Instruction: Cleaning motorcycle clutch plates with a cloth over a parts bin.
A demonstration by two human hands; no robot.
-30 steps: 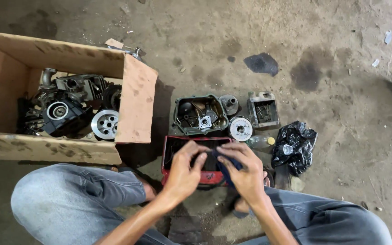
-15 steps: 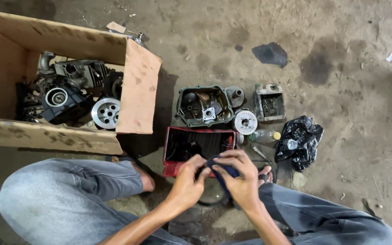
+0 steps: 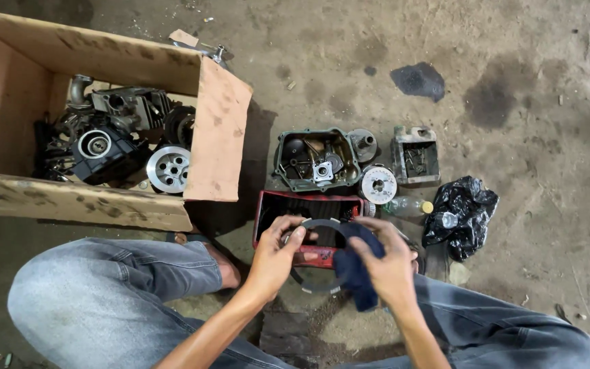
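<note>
Dull metal ring, blue cloth rag, glossy plastic bag, rough concrete floor.

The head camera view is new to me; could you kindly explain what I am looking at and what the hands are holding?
The camera sits on a person's head and looks down at their own knees and bare hands. The left hand grips a thin grey metal ring, and the right hand presses a dark blue cloth against it. Under them stands a red tray on the dirty concrete floor. Nearby lie an open engine casing, a black plastic bag, and a cardboard box of engine parts.
</note>
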